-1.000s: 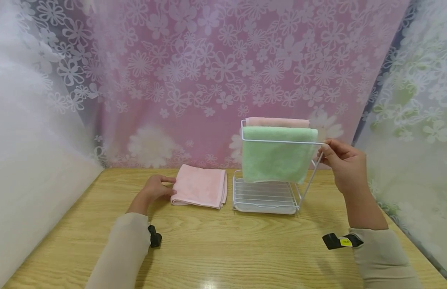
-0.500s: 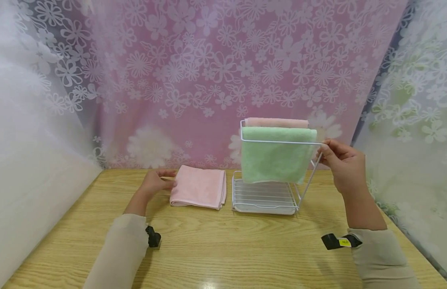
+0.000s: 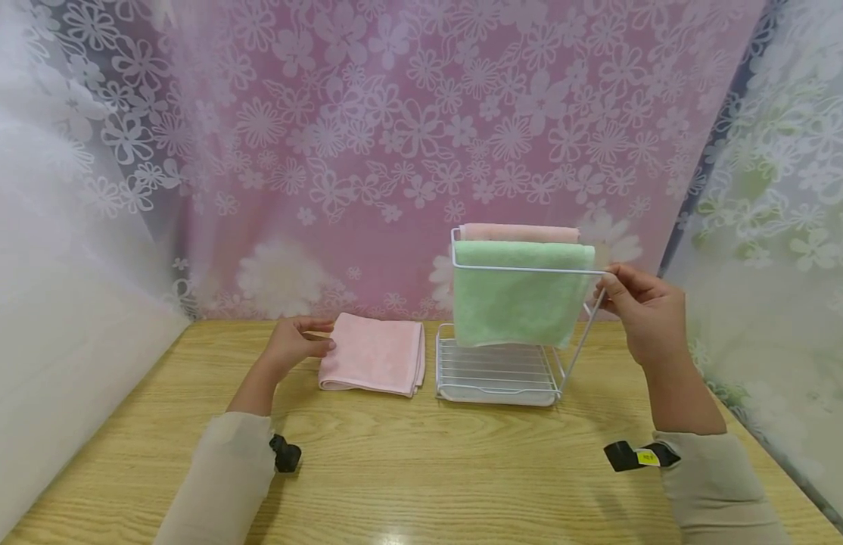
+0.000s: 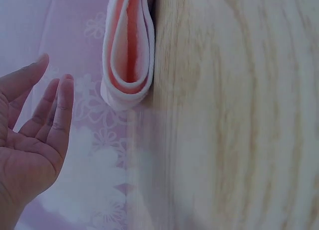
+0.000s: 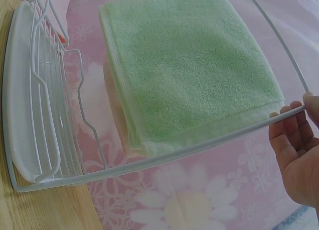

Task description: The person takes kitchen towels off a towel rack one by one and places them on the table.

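My right hand (image 3: pixel 649 314) pinches the upper right corner of a white wire rack (image 3: pixel 530 269), thumb and fingers on its frame. A green towel (image 3: pixel 520 295) hangs folded in the top of the rack, and a pink towel (image 3: pixel 520 232) hangs behind it. To the left of the rack a folded pink towel (image 3: pixel 374 354) lies on the table. My left hand (image 3: pixel 290 350) is at that towel's left edge, its fingers extended. In the left wrist view the hand (image 4: pixel 37 125) is apart from the folded edge of the pink towel (image 4: pixel 129 60).
The rack's base is a wire grid over a white tray (image 3: pixel 496 395), standing on a wooden table (image 3: pixel 421 469). A pink flowered curtain (image 3: pixel 367 151) hangs behind the table. Pale sheets hang at both sides. Each wrist wears a small black camera.
My left hand's fingers have lifted and straightened a little at the pink towel's edge. The right hand keeps its hold on the rack. The whole head view has shifted slightly.
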Tool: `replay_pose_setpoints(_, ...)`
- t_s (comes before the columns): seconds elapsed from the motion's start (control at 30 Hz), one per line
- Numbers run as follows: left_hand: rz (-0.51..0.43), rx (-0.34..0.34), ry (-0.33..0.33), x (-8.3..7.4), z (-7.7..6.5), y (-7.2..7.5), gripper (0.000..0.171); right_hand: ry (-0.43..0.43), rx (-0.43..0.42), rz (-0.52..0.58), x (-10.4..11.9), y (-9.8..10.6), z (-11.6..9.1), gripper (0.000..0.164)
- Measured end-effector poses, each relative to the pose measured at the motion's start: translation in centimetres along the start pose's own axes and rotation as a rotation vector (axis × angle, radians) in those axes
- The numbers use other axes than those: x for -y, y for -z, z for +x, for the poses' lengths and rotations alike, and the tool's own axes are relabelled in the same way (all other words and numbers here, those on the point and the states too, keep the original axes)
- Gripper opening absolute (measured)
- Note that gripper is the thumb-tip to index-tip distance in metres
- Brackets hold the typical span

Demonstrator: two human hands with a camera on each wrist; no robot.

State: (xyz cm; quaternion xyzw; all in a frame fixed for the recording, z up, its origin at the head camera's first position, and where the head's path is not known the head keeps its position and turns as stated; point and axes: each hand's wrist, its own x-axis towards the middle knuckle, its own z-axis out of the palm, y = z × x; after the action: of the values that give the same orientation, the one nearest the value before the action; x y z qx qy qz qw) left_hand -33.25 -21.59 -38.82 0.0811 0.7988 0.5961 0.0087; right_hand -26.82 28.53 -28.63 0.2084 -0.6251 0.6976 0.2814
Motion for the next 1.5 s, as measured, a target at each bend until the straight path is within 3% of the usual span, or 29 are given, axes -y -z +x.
replay_pose_setpoints(0.7,0.069,0.026,-0.053,-2.0,-0.8,-1.3,0.054,-0.002,0.022,0.025,0.1,0.2,0.0,0.015)
replay_pose_setpoints(1.5,0.081,0.038,-0.099,-3.8,-0.9,-2.5,0.049,0.001,-0.003,0.042,0.0,0.0,0.0,0.018)
